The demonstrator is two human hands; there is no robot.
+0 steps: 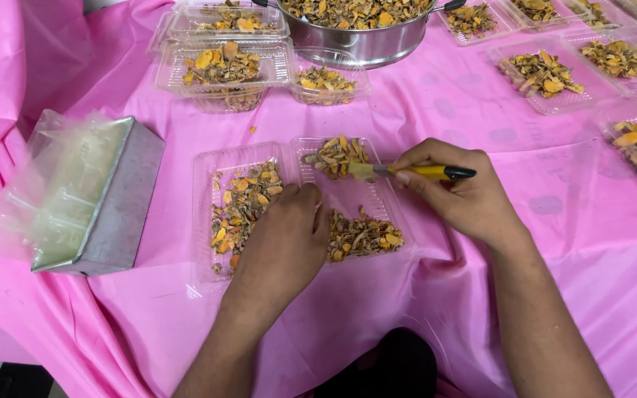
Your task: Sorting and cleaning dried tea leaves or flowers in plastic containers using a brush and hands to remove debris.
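While you are working over the open clamshell, the stock stands as follows.

Open clamshell container (298, 203): lying flat on the pink tablecloth (481, 295) just in front of you, both halves facing up.
Dried orange-yellow pieces (243, 210): filling the left half; the right half is holding two separate heaps, so sorting looks partly done.
Left hand (283, 247): resting palm-down on the container's hinge, fingers curled loosely, gripping nothing.
Right hand (460, 193): pinching a yellow-handled tool (414, 172) whose tip is touching the far heap.
Filled trays (223, 65): sitting further back and to the right, apparently finished.
Steel bowl (359, 33): holding plenty more, so much is remaining.
Metal tin with plastic bags (94, 195): waiting at your left.
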